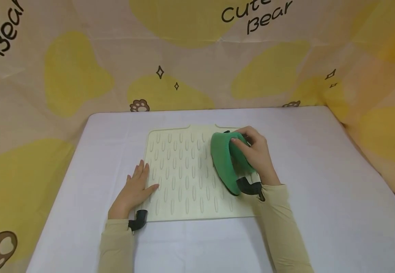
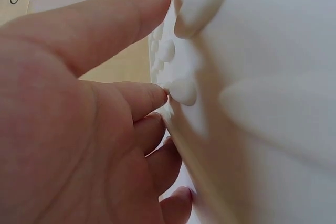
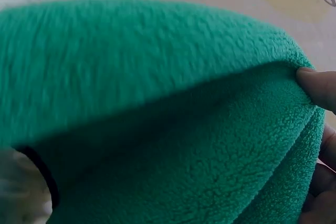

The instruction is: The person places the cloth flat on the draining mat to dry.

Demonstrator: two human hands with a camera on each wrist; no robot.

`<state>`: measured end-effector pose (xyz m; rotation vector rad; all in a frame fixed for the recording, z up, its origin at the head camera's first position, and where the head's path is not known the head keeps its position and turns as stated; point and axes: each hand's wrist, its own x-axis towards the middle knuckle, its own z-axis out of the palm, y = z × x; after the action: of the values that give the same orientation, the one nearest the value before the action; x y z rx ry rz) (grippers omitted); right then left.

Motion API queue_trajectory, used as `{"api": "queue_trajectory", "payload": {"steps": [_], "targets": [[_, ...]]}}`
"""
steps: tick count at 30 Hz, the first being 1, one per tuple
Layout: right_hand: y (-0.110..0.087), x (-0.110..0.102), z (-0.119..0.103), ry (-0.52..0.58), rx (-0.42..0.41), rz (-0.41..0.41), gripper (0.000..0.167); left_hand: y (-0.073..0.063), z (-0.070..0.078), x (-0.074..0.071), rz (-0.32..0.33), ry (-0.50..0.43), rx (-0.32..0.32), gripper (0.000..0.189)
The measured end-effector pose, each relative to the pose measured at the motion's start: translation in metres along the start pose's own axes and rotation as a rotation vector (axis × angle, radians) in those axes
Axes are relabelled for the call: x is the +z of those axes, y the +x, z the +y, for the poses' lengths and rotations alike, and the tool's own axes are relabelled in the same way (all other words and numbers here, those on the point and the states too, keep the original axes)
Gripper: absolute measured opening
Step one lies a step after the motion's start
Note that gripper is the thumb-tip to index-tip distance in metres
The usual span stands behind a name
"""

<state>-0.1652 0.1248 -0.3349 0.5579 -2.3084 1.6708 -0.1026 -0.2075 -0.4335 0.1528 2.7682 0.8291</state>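
Observation:
A fuzzy green cloth [image 1: 223, 155] with dark edging stands folded over the right part of a cream mat [image 1: 180, 210]. My right hand [image 1: 258, 151] pinches its upper fold between thumb and fingers. In the right wrist view the cloth [image 3: 173, 145] fills most of the picture, bowed open, with the thumb [image 3: 319, 85] on the fold at the right. My left hand [image 1: 132, 193] rests at the mat's left edge with fingers extended. In the left wrist view its fingertips [image 2: 157, 95] touch the mat's edge beside the raised bumps.
The mat carries rows of raised oval bumps and has a notch in its far edge. It lies on a white-covered table [image 1: 320, 159]. A patterned curtain [image 1: 197, 57] hangs behind and along both sides. Black wrist cameras [image 1: 138, 220] sit on both sleeves.

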Motion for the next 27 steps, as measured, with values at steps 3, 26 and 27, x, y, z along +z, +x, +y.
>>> {"api": "queue_trajectory", "payload": {"steps": [3,26,27], "targets": [[0.005,0.010,-0.002,0.005,-0.059,-0.028,0.010,0.000,-0.001,0.000,-0.002,0.001,0.000,0.080],[-0.007,0.035,0.054,-0.098,0.044,-0.250,0.013,0.002,-0.001,0.000,-0.012,0.001,-0.003,0.079],[-0.011,0.035,0.057,-0.107,0.072,-0.278,0.013,0.001,0.000,-0.001,-0.023,-0.007,-0.008,0.079]]}}
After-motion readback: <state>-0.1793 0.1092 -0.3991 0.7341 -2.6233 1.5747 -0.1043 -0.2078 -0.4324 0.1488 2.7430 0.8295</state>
